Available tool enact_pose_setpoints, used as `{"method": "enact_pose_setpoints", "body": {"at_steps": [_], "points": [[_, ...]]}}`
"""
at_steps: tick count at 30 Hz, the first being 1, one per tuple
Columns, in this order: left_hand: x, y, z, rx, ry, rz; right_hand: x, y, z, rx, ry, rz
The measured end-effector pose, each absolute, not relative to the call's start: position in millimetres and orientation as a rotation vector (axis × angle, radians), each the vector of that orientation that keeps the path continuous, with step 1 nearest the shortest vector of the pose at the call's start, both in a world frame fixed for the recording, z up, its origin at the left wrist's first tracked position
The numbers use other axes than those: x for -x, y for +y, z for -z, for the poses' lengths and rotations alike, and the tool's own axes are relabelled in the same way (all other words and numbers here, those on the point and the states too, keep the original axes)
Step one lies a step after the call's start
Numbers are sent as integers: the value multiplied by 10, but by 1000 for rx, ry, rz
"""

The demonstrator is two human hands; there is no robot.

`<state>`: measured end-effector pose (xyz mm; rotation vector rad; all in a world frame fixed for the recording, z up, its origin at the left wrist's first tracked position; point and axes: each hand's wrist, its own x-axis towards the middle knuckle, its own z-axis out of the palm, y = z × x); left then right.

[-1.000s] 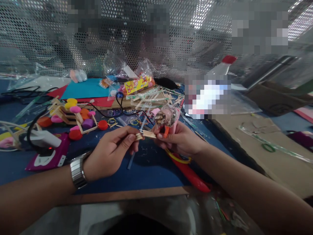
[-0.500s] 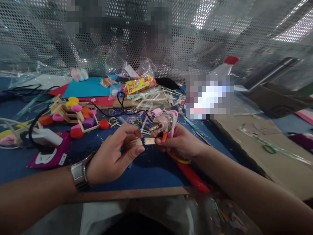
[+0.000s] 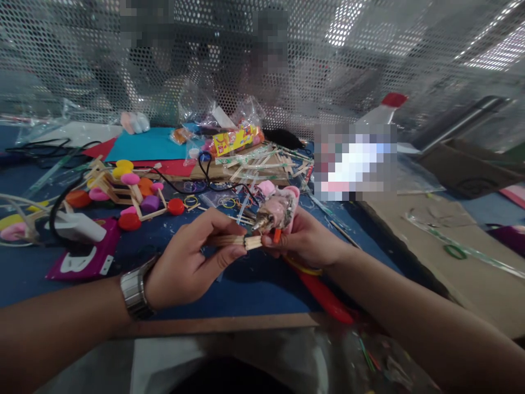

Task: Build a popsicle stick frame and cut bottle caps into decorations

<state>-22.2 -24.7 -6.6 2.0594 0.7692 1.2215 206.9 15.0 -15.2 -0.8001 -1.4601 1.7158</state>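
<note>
My left hand (image 3: 191,257), wearing a metal watch, pinches a small stack of wooden sticks (image 3: 226,239) between thumb and fingers. In my right hand (image 3: 309,239) is a pink hot glue gun (image 3: 275,212) with a dirty, crusted nozzle pointing left and an orange trigger. The same hand's thumb and fingers also grip a short stack of stick ends (image 3: 254,242). Both stacks meet end to end, with a dark line at the joint. The nozzle tip is just above that joint; whether it touches the wood I cannot tell.
A stick frame with colourful round pieces (image 3: 141,202) stands at left, beside a purple power socket (image 3: 88,254) with a white plug (image 3: 80,227). Loose sticks (image 3: 262,164), bagged candy (image 3: 233,141) and cables lie behind. Cardboard (image 3: 410,235) covers the right; a red object (image 3: 328,298) lies near the front edge.
The gap between the two stick stacks has closed; their ends now meet. The glue gun's nozzle has tipped lower, towards the joint.
</note>
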Motion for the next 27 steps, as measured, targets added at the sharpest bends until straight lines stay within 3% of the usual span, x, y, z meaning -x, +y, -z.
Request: {"method": "enact_pose_setpoints", "body": {"at_steps": [27], "points": [[189, -258, -20, -2043, 749, -1289, -2028, 118, 145, 856, -1468, -1680]]}}
